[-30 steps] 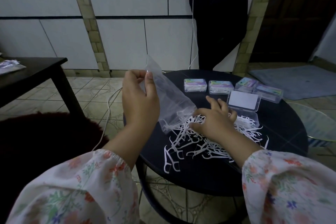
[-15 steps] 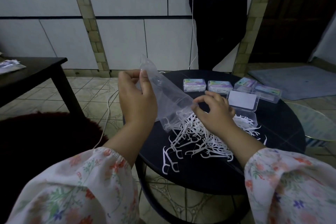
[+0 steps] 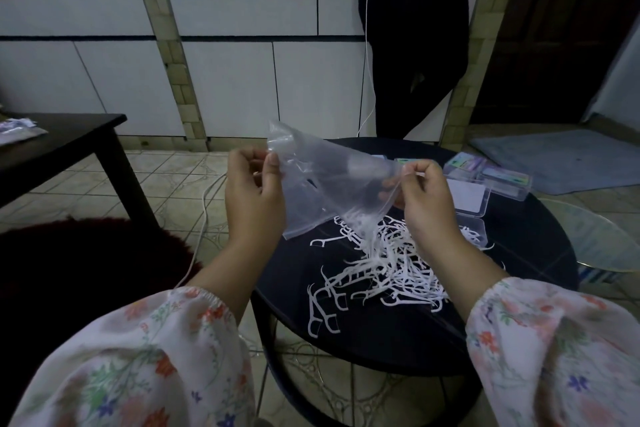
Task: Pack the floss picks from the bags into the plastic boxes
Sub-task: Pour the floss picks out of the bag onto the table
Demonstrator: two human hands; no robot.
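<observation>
Picks (image 3: 377, 270) lie nearest, a loose white heap on the near half of the round tabletop (image 3: 519, 305), pointing every way, with a few strays at the near-left edge lying handle-away. Above the heap hangs the bag (image 3: 329, 191), and this is where the change is: a second ago the right hand (image 3: 424, 204) lay spread on the heap while only the left hand (image 3: 254, 194) held the bag; now the right has come up and pinches the bag's right edge between thumb and fingers. The left pinches the upper left corner just as before. So the bag is stretched between both hands, its long axis running from upper left down toward the heap, its low end just over the picks. It looks nearly emptied; whether any picks remain inside I cannot tell. My guess is the tipping-out is ending and filling comes next. Beyond the heap an open box (image 3: 474, 218) touches it, lid up, some picks inside. Farther back sit closed boxes (image 3: 498, 177).
</observation>
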